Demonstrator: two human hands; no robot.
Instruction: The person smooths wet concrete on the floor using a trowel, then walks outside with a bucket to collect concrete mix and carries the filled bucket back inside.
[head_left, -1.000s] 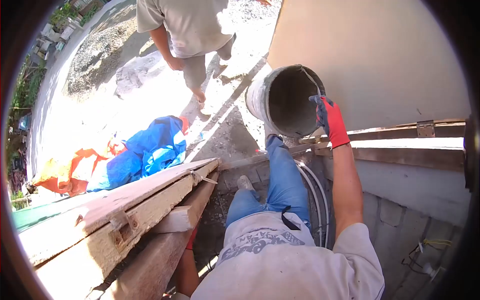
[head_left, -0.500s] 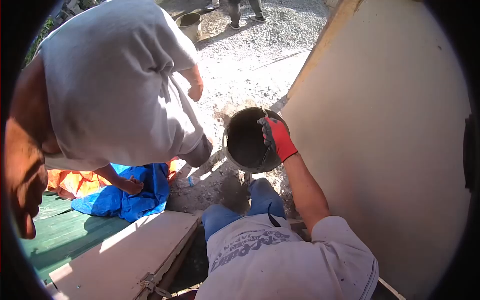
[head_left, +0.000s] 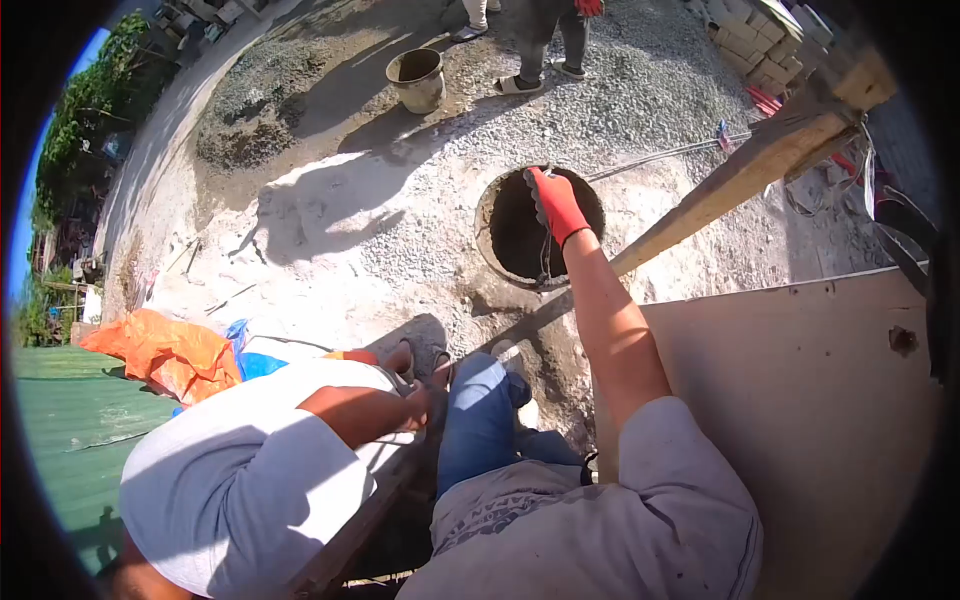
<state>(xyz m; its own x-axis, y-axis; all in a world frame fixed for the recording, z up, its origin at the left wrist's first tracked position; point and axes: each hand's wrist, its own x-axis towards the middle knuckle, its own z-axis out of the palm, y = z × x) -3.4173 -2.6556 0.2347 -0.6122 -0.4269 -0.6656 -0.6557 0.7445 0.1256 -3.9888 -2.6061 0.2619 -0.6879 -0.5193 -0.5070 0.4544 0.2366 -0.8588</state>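
Note:
My right hand (head_left: 557,203), in a red glove with dark palm and fingers, is closed around the handle of a round bucket (head_left: 486,243). The arm reaches forward, and the bucket hangs or stands ahead of my legs over the pale ground. Its inside is in deep shadow, so I cannot tell what it contains. Whether its base touches the ground is hidden too. My left hand does not show in the frame.
A person in a light shirt (head_left: 250,470) bends close on my left. A wooden beam (head_left: 740,190) slants past the bucket above a pale panel (head_left: 760,400) on my right. Ahead are another bucket (head_left: 422,96), gravel (head_left: 640,90) and people's legs (head_left: 540,45). An orange tarp (head_left: 170,350) lies left.
The view has swung forward, showing more ground ahead. The bucket, still in my right hand, is further from my body. The person on my left now appears lower and closer to my side.

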